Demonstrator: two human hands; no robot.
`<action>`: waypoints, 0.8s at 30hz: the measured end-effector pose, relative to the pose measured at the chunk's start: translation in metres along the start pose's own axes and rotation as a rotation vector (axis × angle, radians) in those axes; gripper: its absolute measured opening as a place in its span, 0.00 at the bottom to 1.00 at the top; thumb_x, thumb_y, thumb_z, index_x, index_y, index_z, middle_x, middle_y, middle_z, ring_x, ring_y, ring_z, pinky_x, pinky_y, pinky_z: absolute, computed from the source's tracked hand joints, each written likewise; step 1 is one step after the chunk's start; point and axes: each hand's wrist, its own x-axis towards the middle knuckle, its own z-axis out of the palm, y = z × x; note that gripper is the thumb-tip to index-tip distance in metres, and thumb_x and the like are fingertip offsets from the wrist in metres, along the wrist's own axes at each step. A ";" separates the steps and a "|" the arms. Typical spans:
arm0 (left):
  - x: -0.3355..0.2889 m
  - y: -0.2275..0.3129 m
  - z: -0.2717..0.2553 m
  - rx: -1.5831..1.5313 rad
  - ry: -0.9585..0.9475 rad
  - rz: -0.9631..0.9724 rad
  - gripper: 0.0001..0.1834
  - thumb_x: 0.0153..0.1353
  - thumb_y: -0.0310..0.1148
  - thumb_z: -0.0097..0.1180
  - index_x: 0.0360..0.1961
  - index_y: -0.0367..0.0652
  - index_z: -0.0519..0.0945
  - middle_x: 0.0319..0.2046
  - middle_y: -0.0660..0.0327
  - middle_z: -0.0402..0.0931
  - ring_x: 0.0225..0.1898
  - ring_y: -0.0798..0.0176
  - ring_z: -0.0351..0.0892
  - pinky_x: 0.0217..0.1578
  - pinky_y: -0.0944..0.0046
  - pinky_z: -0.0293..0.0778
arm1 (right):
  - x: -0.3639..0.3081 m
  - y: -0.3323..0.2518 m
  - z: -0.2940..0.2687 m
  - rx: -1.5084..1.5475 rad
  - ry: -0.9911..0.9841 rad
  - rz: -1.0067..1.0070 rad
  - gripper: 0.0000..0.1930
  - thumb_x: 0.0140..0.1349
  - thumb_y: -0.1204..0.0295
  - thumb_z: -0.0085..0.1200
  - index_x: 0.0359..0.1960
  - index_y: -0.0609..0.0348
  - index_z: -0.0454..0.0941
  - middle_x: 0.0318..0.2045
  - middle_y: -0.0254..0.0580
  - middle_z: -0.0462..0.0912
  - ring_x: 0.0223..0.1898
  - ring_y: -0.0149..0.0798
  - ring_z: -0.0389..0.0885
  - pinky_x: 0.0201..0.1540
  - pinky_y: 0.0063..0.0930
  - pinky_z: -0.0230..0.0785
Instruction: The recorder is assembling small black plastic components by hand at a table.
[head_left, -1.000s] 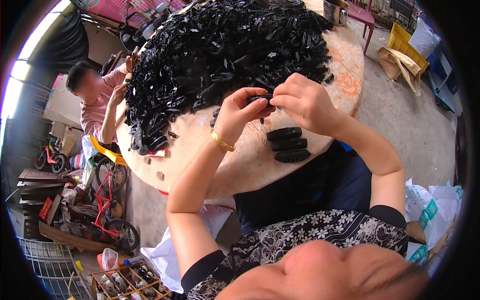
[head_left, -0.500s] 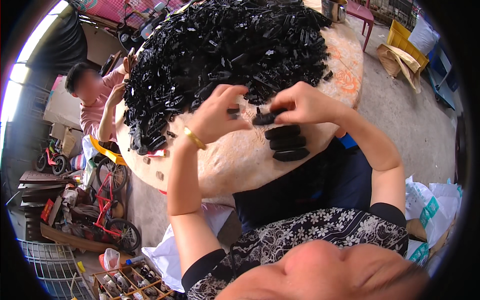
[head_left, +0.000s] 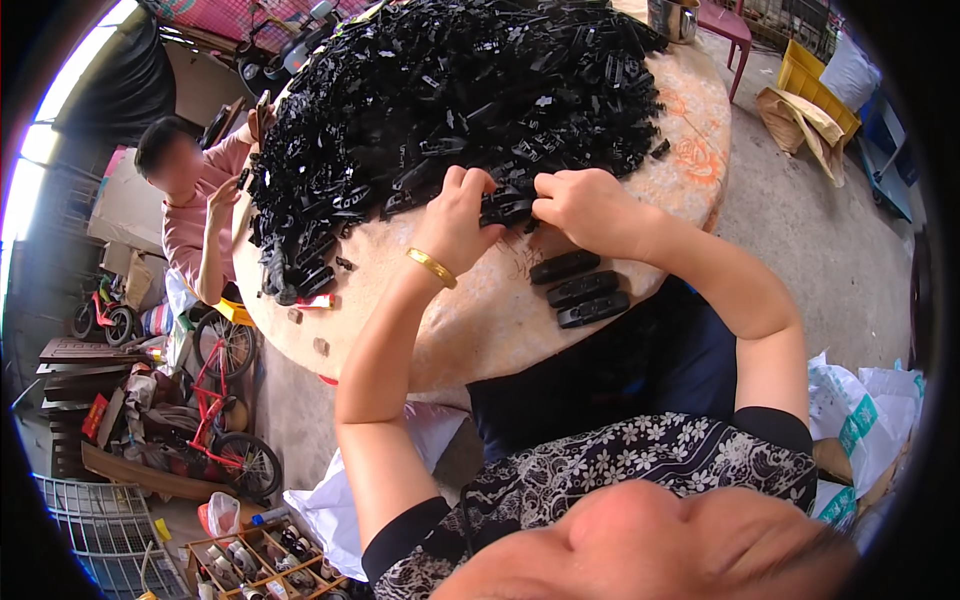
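From above the seated person's head, both bare hands meet at the near edge of a big heap of small black plastic parts (head_left: 450, 110) that covers most of a round, pale table with a worn orange flower print (head_left: 470, 320). The left hand (head_left: 462, 215), a gold bangle (head_left: 431, 267) on its wrist, has its fingers curled around one end of a black plastic piece (head_left: 505, 208); the right hand (head_left: 580, 205) pinches the other end, so the piece sits gripped between the two hands, just above the tabletop and touching the foot of the heap. Just beside the right forearm, three long black plastic pieces (head_left: 582, 289) lie side by side in a neat row on the bare table, apart from the heap. At the far left rim of the table another person in a pink long-sleeved top (head_left: 190, 215) sits with a hand raised to the pile. On the floor to the left stands a small red bicycle (head_left: 225, 410).
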 end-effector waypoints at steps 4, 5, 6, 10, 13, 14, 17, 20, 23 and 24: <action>-0.004 0.008 0.003 0.015 0.017 -0.039 0.17 0.44 0.32 0.65 0.33 0.37 0.73 0.35 0.55 0.70 0.30 0.58 0.73 0.33 0.63 0.72 | -0.010 0.007 -0.005 0.032 0.103 -0.025 0.02 0.49 0.75 0.52 0.25 0.58 0.73 0.26 0.40 0.74 0.33 0.41 0.78 0.34 0.32 0.73; -0.005 0.011 0.003 0.002 0.042 -0.021 0.17 0.44 0.32 0.65 0.33 0.37 0.73 0.34 0.55 0.71 0.30 0.58 0.73 0.33 0.63 0.72 | -0.013 0.010 -0.005 0.058 0.111 -0.012 0.02 0.49 0.75 0.52 0.25 0.58 0.73 0.26 0.40 0.73 0.34 0.41 0.77 0.34 0.32 0.73; -0.006 0.014 0.003 -0.011 0.066 -0.002 0.16 0.44 0.32 0.64 0.33 0.38 0.73 0.33 0.55 0.72 0.30 0.58 0.72 0.33 0.63 0.72 | -0.015 0.011 -0.006 0.137 0.205 -0.001 0.04 0.49 0.76 0.53 0.26 0.59 0.72 0.26 0.41 0.74 0.32 0.43 0.78 0.33 0.32 0.72; -0.002 0.023 0.005 -0.098 0.147 0.135 0.14 0.46 0.29 0.63 0.34 0.39 0.75 0.31 0.60 0.75 0.30 0.64 0.72 0.32 0.65 0.71 | -0.018 0.010 -0.017 0.369 0.328 0.035 0.05 0.47 0.78 0.56 0.26 0.59 0.72 0.24 0.41 0.77 0.27 0.46 0.79 0.30 0.34 0.71; -0.002 0.018 0.022 -0.555 0.020 0.037 0.14 0.47 0.26 0.62 0.37 0.39 0.76 0.33 0.66 0.75 0.31 0.72 0.72 0.31 0.70 0.71 | -0.014 0.006 -0.021 0.387 0.441 0.025 0.06 0.47 0.78 0.57 0.26 0.59 0.73 0.24 0.41 0.78 0.27 0.43 0.79 0.29 0.32 0.72; -0.001 0.019 0.023 -0.648 -0.057 -0.027 0.13 0.49 0.23 0.62 0.37 0.39 0.76 0.33 0.69 0.74 0.33 0.76 0.72 0.32 0.73 0.72 | -0.014 0.004 -0.024 0.437 0.424 0.073 0.06 0.47 0.79 0.57 0.27 0.59 0.74 0.24 0.41 0.78 0.27 0.42 0.79 0.29 0.31 0.72; 0.000 0.020 0.026 -1.145 -0.206 -0.139 0.13 0.50 0.21 0.61 0.39 0.38 0.76 0.35 0.67 0.75 0.34 0.74 0.74 0.34 0.73 0.73 | -0.012 0.000 -0.030 0.553 0.405 0.147 0.07 0.47 0.79 0.57 0.30 0.61 0.77 0.24 0.41 0.78 0.26 0.40 0.79 0.27 0.29 0.72; -0.002 0.027 0.025 -1.208 -0.188 -0.199 0.15 0.51 0.20 0.60 0.41 0.37 0.75 0.35 0.64 0.76 0.34 0.73 0.76 0.36 0.72 0.74 | -0.010 -0.001 -0.028 0.588 0.442 0.120 0.08 0.48 0.80 0.57 0.31 0.62 0.80 0.24 0.41 0.78 0.26 0.39 0.79 0.27 0.27 0.72; -0.001 0.023 0.028 -1.230 -0.167 -0.218 0.16 0.52 0.19 0.60 0.43 0.36 0.74 0.36 0.62 0.77 0.34 0.72 0.77 0.37 0.71 0.75 | -0.011 0.001 -0.023 0.563 0.450 0.144 0.07 0.48 0.80 0.59 0.31 0.62 0.81 0.25 0.42 0.79 0.27 0.41 0.79 0.28 0.27 0.72; -0.001 0.022 0.029 -1.255 -0.141 -0.205 0.16 0.52 0.20 0.60 0.44 0.35 0.74 0.36 0.62 0.77 0.35 0.71 0.77 0.38 0.70 0.75 | -0.011 0.000 -0.024 0.541 0.457 0.139 0.07 0.48 0.80 0.59 0.31 0.62 0.81 0.26 0.42 0.79 0.27 0.41 0.79 0.28 0.27 0.72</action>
